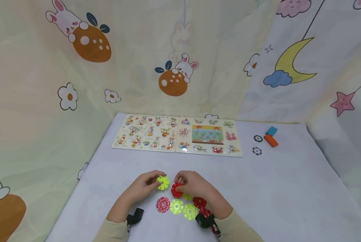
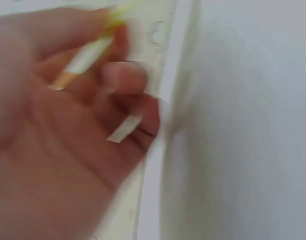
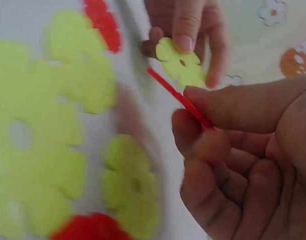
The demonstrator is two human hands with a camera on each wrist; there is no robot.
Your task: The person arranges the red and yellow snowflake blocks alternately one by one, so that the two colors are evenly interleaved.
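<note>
My left hand pinches a yellow-green notched plastic disc by its edge, between thumb and fingers. Close by on its right, my right hand grips a red notched disc; the right wrist view shows this red disc edge-on. The two held discs are apart in the head view. Below the hands lie loose discs: a red one, yellow-green ones and more red ones partly hidden by the right wrist. The left wrist view is blurred.
Two picture puzzle boards lie side by side at the back of the white table. At the back right are a blue block, an orange block and two round black-and-white chips. A printed curtain hangs behind.
</note>
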